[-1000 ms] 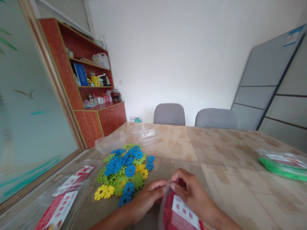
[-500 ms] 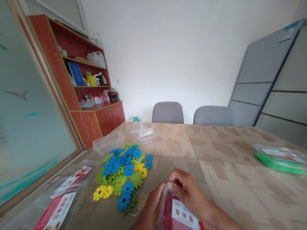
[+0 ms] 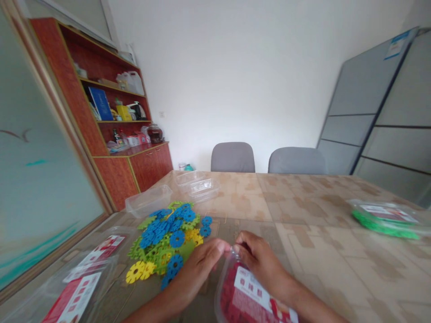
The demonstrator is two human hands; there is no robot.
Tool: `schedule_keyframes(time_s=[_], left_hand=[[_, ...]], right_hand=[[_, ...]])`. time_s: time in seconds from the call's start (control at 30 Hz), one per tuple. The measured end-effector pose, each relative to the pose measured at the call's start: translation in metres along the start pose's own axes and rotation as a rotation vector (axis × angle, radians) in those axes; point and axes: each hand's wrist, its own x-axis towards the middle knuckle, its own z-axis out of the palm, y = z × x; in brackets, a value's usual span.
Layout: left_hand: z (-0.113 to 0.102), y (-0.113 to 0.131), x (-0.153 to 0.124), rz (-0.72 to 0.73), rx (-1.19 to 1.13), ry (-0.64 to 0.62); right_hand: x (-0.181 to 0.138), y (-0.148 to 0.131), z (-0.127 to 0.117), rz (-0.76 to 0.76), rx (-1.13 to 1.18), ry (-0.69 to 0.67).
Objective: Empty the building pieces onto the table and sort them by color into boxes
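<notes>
Plainly, the nearest thing is a see-through box of red pieces (image 3: 232, 306) at the bottom centre of the frame, its near part cut off by the lower edge. One corner points up the frame, and both hands meet there. From that corner the box spreads toward the bottom, and its printed label (image 3: 254, 289) slants down to the right. Its long axis is hard to fix with so much out of view, though it seems to follow the label.

The right hand (image 3: 254, 256) is the nearer one: it lies over the box's upper right edge, fingers curled, seeming to pinch the corner between thumb and forefinger. The left hand (image 3: 206, 260) comes in from the lower left, thumb and forefinger close together, its tips at the same corner; whether they grip the rim or only touch it, I cannot tell. Most of the box lies below and to the right of this hand.

Just beyond the left hand, left of centre, sits a pile of blue, green and yellow plastic pieces (image 3: 164, 233). Two labelled lids (image 3: 79, 291) overlap at the lower left. A box of green pieces (image 3: 385, 220) rests at the right, well apart from both hands. Farther up the table (image 3: 316, 255) are see-through trays (image 3: 150, 202), then two grey chairs (image 3: 232, 158).
</notes>
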Motion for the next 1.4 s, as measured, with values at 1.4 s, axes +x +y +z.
schedule_keyframes(time_s=[1.4], left_hand=[[0.005,0.017,-0.019,0.059,0.61,-0.081]], right_hand=[[-0.01,-0.004,0.001,0.061,0.031,-0.137]])
